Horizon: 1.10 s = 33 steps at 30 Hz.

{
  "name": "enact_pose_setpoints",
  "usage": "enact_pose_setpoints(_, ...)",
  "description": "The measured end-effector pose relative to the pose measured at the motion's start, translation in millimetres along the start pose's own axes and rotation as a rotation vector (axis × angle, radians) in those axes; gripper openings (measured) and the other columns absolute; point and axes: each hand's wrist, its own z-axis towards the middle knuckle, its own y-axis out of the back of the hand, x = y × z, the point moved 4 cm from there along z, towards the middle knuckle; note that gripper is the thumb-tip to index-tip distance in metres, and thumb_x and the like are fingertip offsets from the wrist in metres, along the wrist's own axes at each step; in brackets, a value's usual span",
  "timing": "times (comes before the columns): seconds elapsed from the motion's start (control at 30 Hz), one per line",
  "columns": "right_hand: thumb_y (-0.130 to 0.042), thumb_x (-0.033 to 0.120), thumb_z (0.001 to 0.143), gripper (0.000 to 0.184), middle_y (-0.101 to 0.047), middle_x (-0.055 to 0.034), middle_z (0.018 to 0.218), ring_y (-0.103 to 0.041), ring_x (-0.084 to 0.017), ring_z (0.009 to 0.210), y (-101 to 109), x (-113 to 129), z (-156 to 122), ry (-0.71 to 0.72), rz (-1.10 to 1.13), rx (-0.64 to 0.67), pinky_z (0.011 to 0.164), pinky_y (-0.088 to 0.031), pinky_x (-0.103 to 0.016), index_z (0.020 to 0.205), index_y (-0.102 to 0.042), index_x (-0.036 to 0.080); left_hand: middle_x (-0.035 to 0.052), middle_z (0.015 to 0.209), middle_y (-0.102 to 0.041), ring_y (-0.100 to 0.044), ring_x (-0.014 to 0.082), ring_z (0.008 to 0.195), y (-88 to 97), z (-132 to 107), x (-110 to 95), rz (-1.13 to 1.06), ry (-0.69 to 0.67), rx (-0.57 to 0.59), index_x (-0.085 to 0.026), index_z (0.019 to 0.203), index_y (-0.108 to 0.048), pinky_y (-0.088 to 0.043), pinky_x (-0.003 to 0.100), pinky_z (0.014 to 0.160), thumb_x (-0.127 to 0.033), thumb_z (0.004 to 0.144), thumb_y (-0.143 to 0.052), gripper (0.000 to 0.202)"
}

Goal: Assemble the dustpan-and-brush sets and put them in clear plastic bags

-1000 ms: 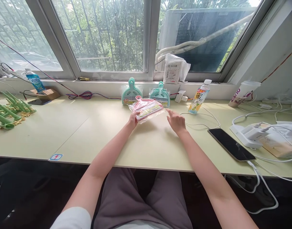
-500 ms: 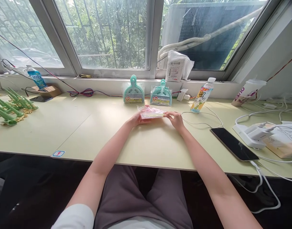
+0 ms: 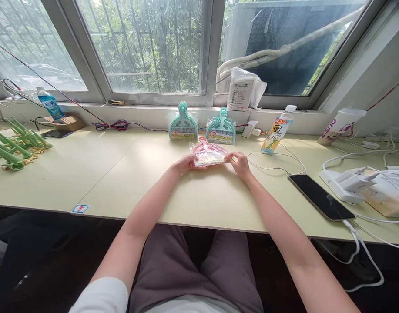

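Between my two hands is a pink dustpan and brush set (image 3: 209, 152) in clear plastic wrap, its handle tilted up and away from me. My left hand (image 3: 187, 164) is closed on its left lower corner, the fingers partly underneath. With thumb and fingers, my right hand (image 3: 237, 163) pinches the lower right corner. Just behind stand two wrapped teal dustpan sets, one on the left (image 3: 183, 124) and one on the right (image 3: 221, 127), upright against the wall below the window.
A drink bottle (image 3: 278, 130) and a tilted cup (image 3: 341, 126) stand at the right. Nearer lie a phone (image 3: 320, 198) and a power strip (image 3: 341, 186) with cables. Green plastic parts (image 3: 19, 143) and a blue bottle (image 3: 51, 105) are at the left.
The pink dustpan set has tipped up from nearly flat, so its handle and face now show. Both hands keep hold of its corners.
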Motion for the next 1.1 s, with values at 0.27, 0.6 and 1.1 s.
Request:
enact_pose_setpoints(0.27,-0.07,0.04,0.075,0.021,-0.057,-0.0116,0.116,-0.055,-0.026,0.113,6,-3,0,-0.087,0.236,-0.174,0.091,-0.049,-0.042,0.08,-0.068,0.019,0.0134,0.118,-0.068,-0.071,0.0251,0.089,-6.3,-2,-2,0.126,-0.083,0.063,-0.013,0.139,-0.039,-0.054,0.054,0.093,-0.012,0.078,-0.055,0.063)
enact_pose_setpoints(0.6,-0.073,0.025,0.061,0.051,-0.072,-0.0071,0.096,-0.068,-0.019,0.085,-20,-19,-9,-0.554,0.807,0.005,0.077,-0.056,-0.033,0.111,-0.064,0.017,0.0166,0.119,-0.067,-0.071,0.0262,0.088,-11.4,-2,-4,0.216,-0.061,0.068,-0.018,0.137,-0.049,-0.058,0.04,0.078,-0.062,0.089,-0.044,0.066)
enact_pose_setpoints(1.1,-0.071,0.039,0.062,0.049,-0.072,-0.0043,0.081,-0.066,-0.02,0.073,-23,-10,2,-0.304,0.509,-0.047,0.07,-0.053,-0.034,0.105,-0.057,0.018,0.0053,0.099,-0.07,-0.066,0.0237,0.097,22.9,6,-15,0.767,-0.435,-0.578,-0.021,0.094,-0.066,-0.051,0.033,0.083,-0.023,0.083,-0.059,0.013)
